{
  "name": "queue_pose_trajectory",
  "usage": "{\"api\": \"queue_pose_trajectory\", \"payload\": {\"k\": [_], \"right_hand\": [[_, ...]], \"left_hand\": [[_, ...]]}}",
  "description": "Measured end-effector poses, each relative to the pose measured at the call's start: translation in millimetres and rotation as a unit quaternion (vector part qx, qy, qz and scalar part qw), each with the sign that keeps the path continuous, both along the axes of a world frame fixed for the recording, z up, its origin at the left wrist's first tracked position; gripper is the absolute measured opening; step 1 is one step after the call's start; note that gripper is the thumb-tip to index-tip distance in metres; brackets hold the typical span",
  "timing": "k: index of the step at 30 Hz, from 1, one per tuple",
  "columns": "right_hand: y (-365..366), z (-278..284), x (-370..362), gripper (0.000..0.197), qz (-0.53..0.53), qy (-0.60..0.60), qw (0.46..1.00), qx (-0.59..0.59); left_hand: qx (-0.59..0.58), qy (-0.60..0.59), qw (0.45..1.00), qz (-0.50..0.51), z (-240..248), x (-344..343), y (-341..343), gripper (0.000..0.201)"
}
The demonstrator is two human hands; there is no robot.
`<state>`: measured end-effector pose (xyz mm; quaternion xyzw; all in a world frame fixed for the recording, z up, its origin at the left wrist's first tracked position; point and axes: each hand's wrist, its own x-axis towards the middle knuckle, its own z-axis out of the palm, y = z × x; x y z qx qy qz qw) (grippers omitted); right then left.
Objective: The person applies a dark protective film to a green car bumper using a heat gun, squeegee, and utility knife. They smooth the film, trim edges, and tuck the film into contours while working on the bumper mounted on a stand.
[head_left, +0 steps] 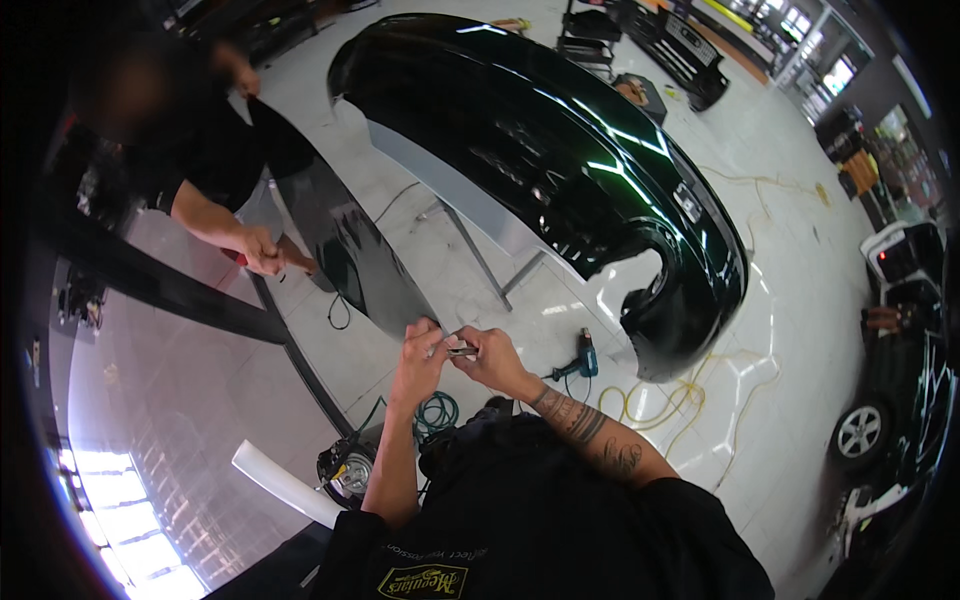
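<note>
A long dark glossy sheet of film stretches from a co-worker at the upper left down to my hands. My left hand is closed on its near corner, fingertips pinched together. Close beside it, my right hand is closed around a small metallic object, whose kind is too small to make out. Something pale shows between my two hands. The co-worker's hand is near the sheet's left edge, and the other is up by its far end.
A dark green car bumper rests on a metal stand ahead. On the floor lie a teal heat gun, a yellow hose and a coiled green hose. A glossy vehicle panel is at left, and a dark car at right.
</note>
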<state>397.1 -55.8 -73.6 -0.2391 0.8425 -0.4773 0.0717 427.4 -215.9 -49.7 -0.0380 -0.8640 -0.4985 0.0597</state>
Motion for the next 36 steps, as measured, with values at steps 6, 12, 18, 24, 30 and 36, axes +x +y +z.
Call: {"api": "queue_pose_trajectory", "payload": {"k": [6,12,18,24,30,36], "right_hand": [[5.5,7.7,-0.5,0.022,-0.051,0.122,0.989,0.063],[15.1,1.3,-24.7,0.017,-0.073,0.175,0.981,0.041],[26.7,46.1,-30.5,0.024,-0.045,0.144,0.988,-0.023],[36.5,115.0,-12.1,0.034,-0.021,-0.018,0.995,-0.093],[49.6,160.0,-6.6,0.039,-0.039,-0.062,0.995,-0.074],[43.1,164.5,-12.1,0.037,-0.044,-0.045,0.993,-0.101]], "left_hand": [[0.04,-0.001,0.999,-0.025,-3.9,-14.0,13.6,0.015],[0.238,0.054,0.965,-0.095,-38.5,-33.8,15.8,0.014],[0.453,-0.203,0.824,0.272,-164.9,-28.9,21.5,0.08],[0.64,-0.323,0.655,0.24,-254.3,-20.4,19.0,0.125],[0.702,-0.303,0.602,0.23,-255.3,-45.1,52.4,0.114],[0.815,-0.001,0.569,-0.112,-278.9,-44.2,54.2,0.07]]}}
